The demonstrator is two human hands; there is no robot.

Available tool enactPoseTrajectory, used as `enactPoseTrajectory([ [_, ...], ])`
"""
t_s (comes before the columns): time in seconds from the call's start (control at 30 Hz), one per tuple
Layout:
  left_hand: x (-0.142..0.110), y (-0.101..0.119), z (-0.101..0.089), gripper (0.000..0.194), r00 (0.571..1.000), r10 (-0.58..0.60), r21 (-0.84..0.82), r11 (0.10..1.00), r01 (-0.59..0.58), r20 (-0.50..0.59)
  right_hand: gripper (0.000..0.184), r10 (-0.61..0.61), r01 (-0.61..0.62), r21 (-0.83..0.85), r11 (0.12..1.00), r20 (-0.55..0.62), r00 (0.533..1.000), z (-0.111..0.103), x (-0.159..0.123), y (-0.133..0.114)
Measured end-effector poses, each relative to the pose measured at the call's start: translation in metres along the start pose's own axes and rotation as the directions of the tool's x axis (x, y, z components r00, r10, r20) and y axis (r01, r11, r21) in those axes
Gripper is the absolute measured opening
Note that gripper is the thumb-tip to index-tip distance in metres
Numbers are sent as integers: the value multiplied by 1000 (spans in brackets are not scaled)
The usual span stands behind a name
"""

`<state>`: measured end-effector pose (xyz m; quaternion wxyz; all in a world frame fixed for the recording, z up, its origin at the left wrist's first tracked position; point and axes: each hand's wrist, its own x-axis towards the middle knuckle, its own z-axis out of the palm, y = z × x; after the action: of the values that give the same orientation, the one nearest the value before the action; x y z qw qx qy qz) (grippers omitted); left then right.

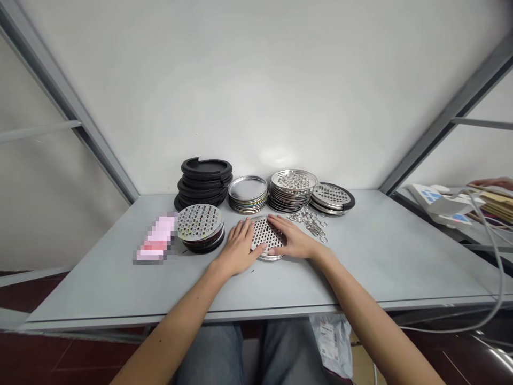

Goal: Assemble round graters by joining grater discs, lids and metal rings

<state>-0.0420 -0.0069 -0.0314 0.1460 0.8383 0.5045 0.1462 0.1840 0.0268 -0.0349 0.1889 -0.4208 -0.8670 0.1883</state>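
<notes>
Two hands, the left hand (238, 243) and the right hand (294, 239), flank a perforated metal disc (265, 235) on the grey table (184, 294) in the head view. Each is flattened, thumb splayed inward over it, seemingly to hold it steady from both sides. Behind stand stacks of black rings (205, 187), shallow metal plates (247, 190) and grater discs (294, 182), presumably grouped by kind within reach. The disc looks silvery and round, with dark holes dotting its face and fingers covering parts of its edge.
</notes>
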Motion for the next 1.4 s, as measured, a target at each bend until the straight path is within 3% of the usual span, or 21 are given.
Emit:
enactPoseTrajectory([
  [0.33, -1, -1, 3, 67, 998, 32, 14, 999, -32, -48, 104, 92, -92, -65, 994, 6, 996, -6, -3, 7],
  [0.53, -6, 13, -2, 50, 969, 138, -38, 988, -149, -203, 99, 108, -112, -72, 991, -62, 992, -4, -3, 15],
  [0.63, -9, 31, -25, 40, 920, 285, -35, 952, -305, -268, 99, 109, -113, -71, 991, -69, 992, -5, -3, 18],
  [0.7, -8, 41, -54, 34, 874, 370, -15, 919, -394, -316, 100, 109, -113, -64, 992, -66, 992, -7, -4, 18],
  [0.77, -1, 44, -88, 29, 846, 383, 27, 915, -403, -371, 101, 117, -121, -61, 991, -61, 991, -9, -5, 17],
  [0.9, 21, 15, -154, 32, 853, 344, 210, 937, -280, -393, 103, 136, -138, -64, 988, -43, 990, -12, -5, 12],
  [1.03, 39, -44, -191, 44, 900, 223, 374, 925, -73, -374, 103, 136, -138, -33, 990, -45, 990, -14, -5, 8],
  [1.2, 41, -97, -210, 49, 951, 194, 421, 904, -78, -240, 103, 150, -151, -14, 988, -42, 988, -15, -5, 7],
  [1.4, 36, -106, -216, 46, 959, 206, 417, 902, -110, -194, 102, 139, -139, -3, 990, -52, 989, -14, -5, 8],
])
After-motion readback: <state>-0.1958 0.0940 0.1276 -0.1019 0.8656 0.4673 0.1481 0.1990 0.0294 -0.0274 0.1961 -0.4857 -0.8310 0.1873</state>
